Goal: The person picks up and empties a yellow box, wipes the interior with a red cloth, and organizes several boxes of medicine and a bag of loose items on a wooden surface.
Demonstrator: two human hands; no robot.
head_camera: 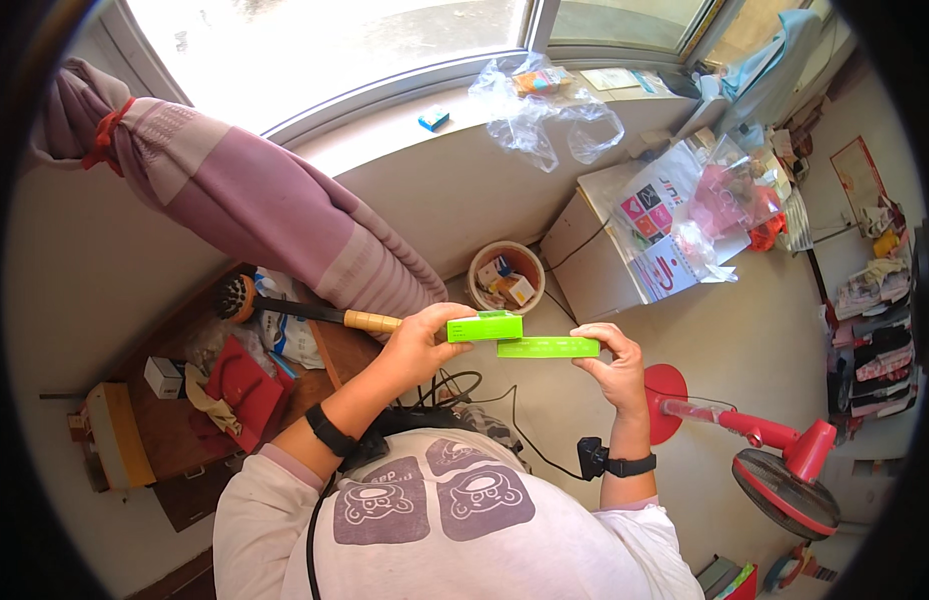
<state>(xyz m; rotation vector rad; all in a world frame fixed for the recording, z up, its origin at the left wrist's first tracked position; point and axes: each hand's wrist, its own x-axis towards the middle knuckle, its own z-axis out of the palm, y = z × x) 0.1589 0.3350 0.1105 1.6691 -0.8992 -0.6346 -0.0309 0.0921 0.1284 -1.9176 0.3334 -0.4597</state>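
Note:
My left hand (pixel 424 341) grips a small bright green carton (pixel 485 328) by its left end. Another green carton (pixel 548 347), thin and bearing print, is pinched at its right end between the thumb and fingers of my right hand (pixel 610 360). The two cartons meet or overlap slightly where their inner ends come together, the left one a little higher in view. Beyond them on the floor stands a round waste bin (pixel 542 279) with small boxes inside. A black strap circles each wrist.
A window sill (pixel 389 146) holds a small blue box (pixel 433 118) and a clear plastic bag (pixel 535 112). Left is a wooden desk (pixel 141 420) with a red paper bag (pixel 247 390). A white cabinet (pixel 577 247) bears plastic bags; a red fan (pixel 787 469) stands right.

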